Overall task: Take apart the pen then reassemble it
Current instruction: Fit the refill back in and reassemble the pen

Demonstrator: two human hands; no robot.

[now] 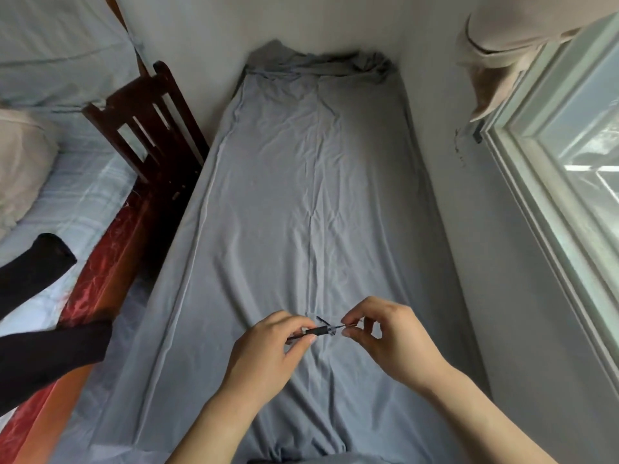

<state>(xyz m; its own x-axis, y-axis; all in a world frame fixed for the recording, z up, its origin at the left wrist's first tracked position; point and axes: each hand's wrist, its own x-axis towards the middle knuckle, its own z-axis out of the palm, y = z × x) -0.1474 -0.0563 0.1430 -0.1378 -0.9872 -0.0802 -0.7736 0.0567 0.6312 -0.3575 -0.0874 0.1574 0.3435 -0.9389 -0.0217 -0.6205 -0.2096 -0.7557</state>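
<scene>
A slim dark pen (320, 330) is held level just above the grey sheet, between both hands. My left hand (273, 354) pinches the dark barrel between thumb and fingers. My right hand (385, 336) pinches a thin part that sticks out of the barrel's right end; it is too small to tell which part. A small dark clip-like piece (324, 320) shows just behind the gap between the hands; whether it lies on the sheet or belongs to the pen I cannot tell.
The long narrow surface under the grey sheet (311, 195) runs away from me. A dark wooden chair (147, 128) and a bed (60, 195) stand on the left. A wall and a window (569, 169) close off the right. Black cloth (37, 316) lies at the left edge.
</scene>
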